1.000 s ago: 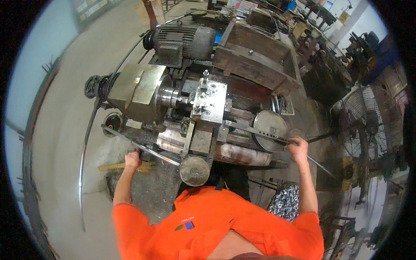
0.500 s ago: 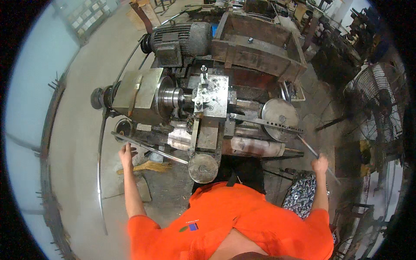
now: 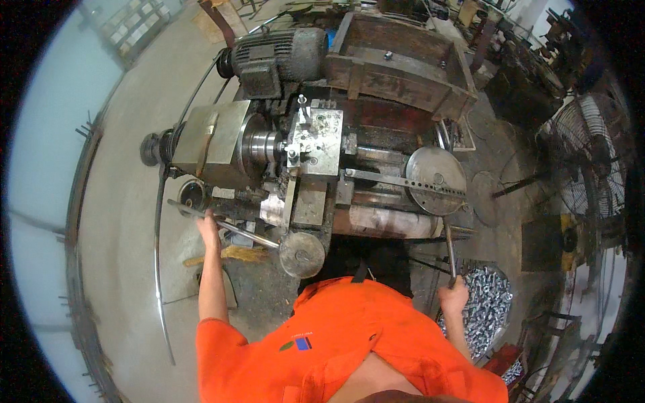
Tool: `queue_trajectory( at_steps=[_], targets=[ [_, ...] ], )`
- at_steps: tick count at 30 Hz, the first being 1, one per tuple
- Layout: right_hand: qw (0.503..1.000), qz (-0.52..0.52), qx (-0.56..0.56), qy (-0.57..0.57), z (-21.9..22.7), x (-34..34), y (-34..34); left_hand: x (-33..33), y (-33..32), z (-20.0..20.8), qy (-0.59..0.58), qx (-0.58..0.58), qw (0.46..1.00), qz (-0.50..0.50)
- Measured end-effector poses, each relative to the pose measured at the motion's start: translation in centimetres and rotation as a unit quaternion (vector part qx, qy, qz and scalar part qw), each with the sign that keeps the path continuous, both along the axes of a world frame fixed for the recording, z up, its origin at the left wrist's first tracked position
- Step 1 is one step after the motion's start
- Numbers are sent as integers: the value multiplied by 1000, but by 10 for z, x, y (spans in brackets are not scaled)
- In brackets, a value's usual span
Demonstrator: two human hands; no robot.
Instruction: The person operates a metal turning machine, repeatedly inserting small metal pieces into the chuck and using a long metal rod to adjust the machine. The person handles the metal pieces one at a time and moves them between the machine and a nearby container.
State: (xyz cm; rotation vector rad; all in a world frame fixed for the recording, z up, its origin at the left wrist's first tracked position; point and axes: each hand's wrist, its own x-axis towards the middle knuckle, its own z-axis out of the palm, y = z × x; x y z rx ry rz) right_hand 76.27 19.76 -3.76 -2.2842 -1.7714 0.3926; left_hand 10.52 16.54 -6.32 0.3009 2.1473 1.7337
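Observation:
My left hand (image 3: 209, 230) is closed round a long metal lever (image 3: 250, 235), near its outer end; the fingers are partly hidden. This lever runs to a round metal disc (image 3: 302, 255) in front of the lathe. My right hand (image 3: 453, 296) grips the lower end of another lever (image 3: 450, 250), which hangs below a larger disc (image 3: 435, 180) at the lathe's right. A perforated flat bar (image 3: 403, 181) links that disc to the carriage side. Between them, the steel tool block (image 3: 319, 142) stands close to the round chuck (image 3: 261, 146).
Behind the lathe are an electric motor (image 3: 279, 57) and a rusty metal box (image 3: 396, 80). Many small metal parts (image 3: 487, 305) lie heaped beside my right arm. A large fan (image 3: 591, 158) stands at right, and a straw broom (image 3: 242, 254) lies below the left lever.
My left hand has moved right onto its lever. My right hand has come left and nearer to me, swinging its lever round to nearly upright. The tool block has shifted left toward the chuck.

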Motion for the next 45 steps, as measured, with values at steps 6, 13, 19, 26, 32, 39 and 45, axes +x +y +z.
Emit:
queue_trajectory(
  at_steps=[6,13,19,26,32,39,45],
  targets=[
    [1000,-18,9,21,3,-14,-6,1,5,-4,17,6,1000,24],
    [998,-10,-6,54,-10,-7,-10,8,8,12,9,-7,1000,10],
    [992,43,59,-103,-4,54,34,-8,-1,-1,21,-41,999,8],
    [943,66,77,-318,-18,149,189,-17,3,-22,-3,-55,998,-19],
    [952,13,120,-280,-11,97,205,-21,-22,-11,-95,90,991,16],
    [962,90,241,-90,-6,37,135,-18,-34,-76,365,-484,727,-323],
    [968,138,207,7,-25,24,112,-8,-35,-134,393,-530,717,-224]
  ],
)
